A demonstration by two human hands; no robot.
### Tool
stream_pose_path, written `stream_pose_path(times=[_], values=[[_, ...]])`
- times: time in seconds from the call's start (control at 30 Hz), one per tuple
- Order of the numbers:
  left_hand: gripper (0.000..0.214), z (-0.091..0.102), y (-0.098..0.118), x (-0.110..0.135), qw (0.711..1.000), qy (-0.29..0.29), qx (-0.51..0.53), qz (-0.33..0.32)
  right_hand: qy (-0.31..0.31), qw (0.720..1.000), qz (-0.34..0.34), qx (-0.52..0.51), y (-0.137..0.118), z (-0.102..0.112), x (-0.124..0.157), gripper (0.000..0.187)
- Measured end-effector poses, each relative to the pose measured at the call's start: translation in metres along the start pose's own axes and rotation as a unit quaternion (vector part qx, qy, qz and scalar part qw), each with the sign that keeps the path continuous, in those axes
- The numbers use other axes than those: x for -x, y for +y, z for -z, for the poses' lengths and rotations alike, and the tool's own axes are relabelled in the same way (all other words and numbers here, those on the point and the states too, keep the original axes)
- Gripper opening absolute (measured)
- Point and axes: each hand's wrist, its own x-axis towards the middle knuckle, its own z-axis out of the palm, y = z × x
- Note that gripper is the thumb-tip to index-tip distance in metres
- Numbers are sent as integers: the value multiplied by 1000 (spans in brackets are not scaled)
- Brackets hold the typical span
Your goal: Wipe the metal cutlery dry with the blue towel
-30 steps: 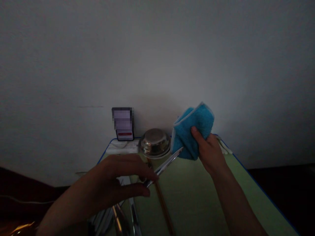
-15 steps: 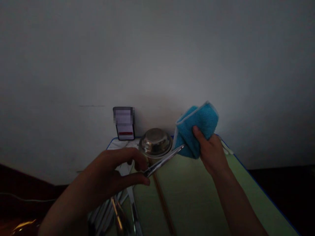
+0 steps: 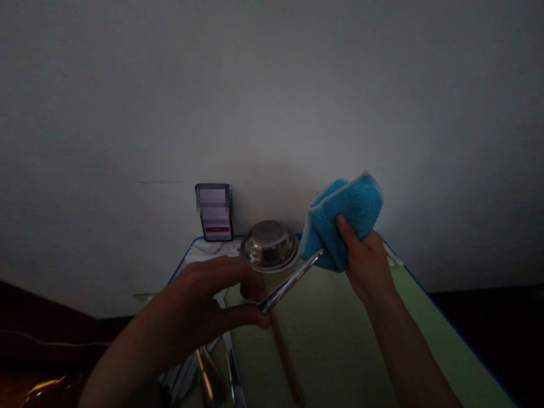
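Note:
Between the thumb and fingers of my left hand (image 3: 212,294) is one end of a slim shiny metal utensil (image 3: 293,280). It slants up to the right, and its kind cannot be made out. The utensil's far tip lies against or just in front of a folded blue cloth (image 3: 344,215) with a pale edge. My right hand (image 3: 369,258) grips this cloth, thumb on its near face. Behind the utensil, an upside-down metal bowl (image 3: 270,243) rests at the back of the table.
A phone (image 3: 216,212) stands against the wall left of the bowl. On the green table (image 3: 340,334) lie a brown stick (image 3: 284,357), a metal utensil (image 3: 233,368) and several more pieces at the lower left. A white item (image 3: 393,258) lies by the right edge.
My left hand and the utensil have moved slightly right, and the utensil appears turned narrower to view. The cloth and my right hand have shifted a little right and up.

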Motion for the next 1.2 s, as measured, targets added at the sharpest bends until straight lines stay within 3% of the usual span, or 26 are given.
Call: stream_pose_path(times=[0.53,0.73,0.97,1.2], values=[[17,-9,-4,-2,999,-27,-7,-18,12,999,-20,-31,-2,-6,1,33],[14,-9,-1,-2,998,-62,-21,-10,7,999,-34,10,-6,-12,6,36],[13,-13,-4,-6,998,-55,-40,3,2,998,-30,62,-11,-14,11,36],[14,-20,2,-11,998,-37,-49,-22,-60,995,-67,41,-7,-25,23,35]])
